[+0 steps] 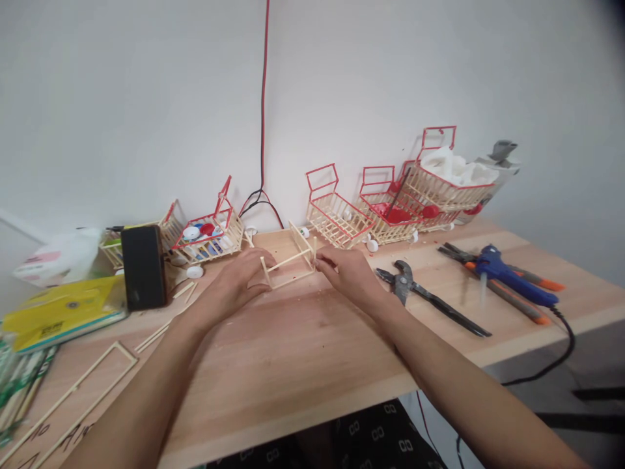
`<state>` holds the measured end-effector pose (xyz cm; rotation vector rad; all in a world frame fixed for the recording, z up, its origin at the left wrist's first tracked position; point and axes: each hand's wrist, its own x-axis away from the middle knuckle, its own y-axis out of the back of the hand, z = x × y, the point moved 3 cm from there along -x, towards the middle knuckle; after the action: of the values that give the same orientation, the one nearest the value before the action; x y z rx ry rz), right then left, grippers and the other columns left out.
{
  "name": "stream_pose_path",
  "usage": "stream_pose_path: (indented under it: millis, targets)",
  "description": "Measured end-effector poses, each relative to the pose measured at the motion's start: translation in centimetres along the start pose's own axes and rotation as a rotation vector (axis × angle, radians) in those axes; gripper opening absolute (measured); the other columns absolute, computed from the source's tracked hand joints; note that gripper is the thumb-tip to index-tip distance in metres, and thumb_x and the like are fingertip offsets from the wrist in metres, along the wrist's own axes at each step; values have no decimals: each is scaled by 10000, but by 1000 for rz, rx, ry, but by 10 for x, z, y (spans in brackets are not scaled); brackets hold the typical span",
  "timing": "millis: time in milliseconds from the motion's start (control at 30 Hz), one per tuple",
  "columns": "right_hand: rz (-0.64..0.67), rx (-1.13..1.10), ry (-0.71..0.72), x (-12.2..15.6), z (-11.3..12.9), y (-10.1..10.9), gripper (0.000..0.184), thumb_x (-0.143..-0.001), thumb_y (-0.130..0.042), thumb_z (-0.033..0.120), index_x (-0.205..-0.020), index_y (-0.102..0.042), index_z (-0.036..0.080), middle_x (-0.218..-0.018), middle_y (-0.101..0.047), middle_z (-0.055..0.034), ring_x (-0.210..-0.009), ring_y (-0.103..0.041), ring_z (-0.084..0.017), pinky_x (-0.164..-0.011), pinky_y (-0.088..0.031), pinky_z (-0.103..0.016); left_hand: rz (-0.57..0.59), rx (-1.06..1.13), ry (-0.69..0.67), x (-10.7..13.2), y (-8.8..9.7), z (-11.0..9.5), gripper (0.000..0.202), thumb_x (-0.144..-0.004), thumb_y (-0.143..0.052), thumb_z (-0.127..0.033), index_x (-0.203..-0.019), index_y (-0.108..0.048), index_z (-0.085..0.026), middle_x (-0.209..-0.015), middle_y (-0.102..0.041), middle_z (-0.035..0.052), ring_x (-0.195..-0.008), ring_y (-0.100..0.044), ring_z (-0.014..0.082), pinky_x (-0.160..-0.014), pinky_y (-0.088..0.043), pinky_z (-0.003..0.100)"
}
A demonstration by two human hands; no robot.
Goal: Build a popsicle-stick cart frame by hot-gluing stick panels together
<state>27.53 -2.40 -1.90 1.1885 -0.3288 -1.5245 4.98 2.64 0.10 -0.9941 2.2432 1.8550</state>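
the work centres on a small stick frame (291, 260), pale and open-sided, which stands on the tabletop (293, 358) near the middle of the picture. the left hand (241, 277) curves loosely about its left end, thumb low and fingers above; i cannot tell how firmly it presses. the right hand (349, 270) has thumb and fingertips drawn together at the right upright, seemingly pinching it, though the contact is partly hidden.

the step in hand looks like steadying or adjusting the joints, with both ends controlled at once. the next move would call for a light, even hold: the sticks are thin and a hard squeeze could skew a corner or pop a bond. if a joint wants glue, the blue glue gun (512, 277) lies well apart at the right of the picture, past the black-handled pliers (404, 281), so one hand would have to let go while the other keeps things square. red-trimmed carts (336, 221) stand behind, in the upper right.
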Motion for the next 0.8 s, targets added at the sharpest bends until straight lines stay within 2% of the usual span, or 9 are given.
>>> stream_pose_path:
  millis: [800]
  targets:
    - [21,-8,-26,-1,3,3,199,-899,-498,218,-705,-531,190,-679,-575,-1,-645,-507,-123,-637,-324,-228,11,-1,11,1,-1,1,268,-883,-595,-300,-1121,-526,-197,-1166,-597,96,-1144,-544,238,-991,-448,418]
